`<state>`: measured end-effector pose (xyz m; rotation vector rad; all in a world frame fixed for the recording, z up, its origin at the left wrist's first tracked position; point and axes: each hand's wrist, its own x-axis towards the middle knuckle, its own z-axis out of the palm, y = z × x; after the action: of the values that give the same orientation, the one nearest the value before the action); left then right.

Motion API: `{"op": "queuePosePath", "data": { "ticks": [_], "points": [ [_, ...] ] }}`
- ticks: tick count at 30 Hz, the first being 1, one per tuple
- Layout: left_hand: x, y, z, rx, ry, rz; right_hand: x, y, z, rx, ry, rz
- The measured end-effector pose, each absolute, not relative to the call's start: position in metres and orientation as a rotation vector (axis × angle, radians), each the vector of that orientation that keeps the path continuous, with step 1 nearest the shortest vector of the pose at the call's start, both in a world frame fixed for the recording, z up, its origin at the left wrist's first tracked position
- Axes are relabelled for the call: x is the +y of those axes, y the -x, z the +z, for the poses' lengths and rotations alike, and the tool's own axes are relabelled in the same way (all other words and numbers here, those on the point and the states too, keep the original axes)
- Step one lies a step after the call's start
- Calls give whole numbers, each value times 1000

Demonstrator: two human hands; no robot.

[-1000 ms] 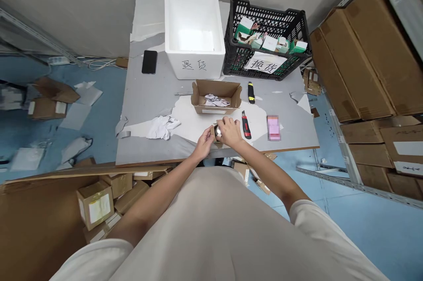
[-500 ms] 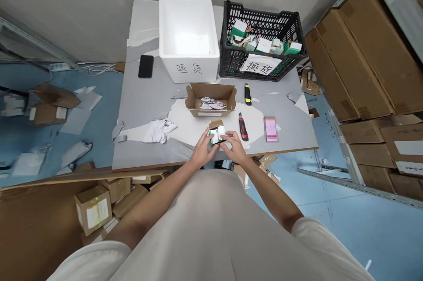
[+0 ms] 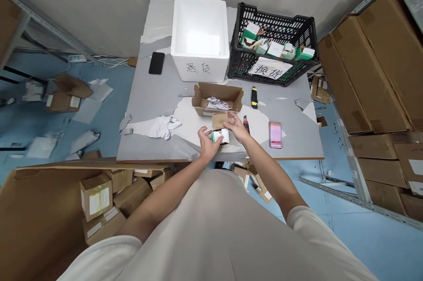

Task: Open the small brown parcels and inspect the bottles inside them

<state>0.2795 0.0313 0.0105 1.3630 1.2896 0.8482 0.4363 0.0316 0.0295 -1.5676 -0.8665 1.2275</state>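
A small white and green box (image 3: 220, 136) sits near the table's front edge, below an open cardboard box (image 3: 217, 95) that holds crumpled paper. My left hand (image 3: 209, 143) is at the small box's left side, thumb against it and fingers curved around it. A brown cardboard piece (image 3: 220, 120) stands just above the small box; whether the two are joined is unclear. My right hand (image 3: 237, 127) pinches the right edge of this piece. The red and black cutter (image 3: 246, 124) lies partly behind my right hand.
On the table (image 3: 148, 95) stand a white foam box (image 3: 200, 69) and a black crate (image 3: 274, 79) of small boxes. A yellow-black cutter (image 3: 254, 98), pink-screened phone (image 3: 275, 135), black phone (image 3: 156, 63) and crumpled paper (image 3: 163, 127) lie around. Cartons (image 3: 96, 197) fill the lower left.
My right hand has moved up from the small box to the brown cardboard piece, which now stands more spread out above it. The view has shifted, so the table appears further right.
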Motion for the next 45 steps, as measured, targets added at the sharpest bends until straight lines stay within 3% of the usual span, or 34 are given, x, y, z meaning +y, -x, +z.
{"op": "queuePosePath", "data": {
  "ticks": [10,26,35,40,45],
  "points": [
    [36,-243,-9,886,-1285,619,-30,-444,58,-2103,1509,828],
    [54,-234,-20,813,-1801,443,9,-436,46,-2563,1422,576],
    [80,-220,10,720,-1958,252,26,-431,59,-2712,1464,509],
    [108,-209,28,732,-2003,201,34,-467,121,-2630,1425,521],
    [123,-209,43,708,-2089,203,35,-553,267,-2352,1422,414]
  ]
}}
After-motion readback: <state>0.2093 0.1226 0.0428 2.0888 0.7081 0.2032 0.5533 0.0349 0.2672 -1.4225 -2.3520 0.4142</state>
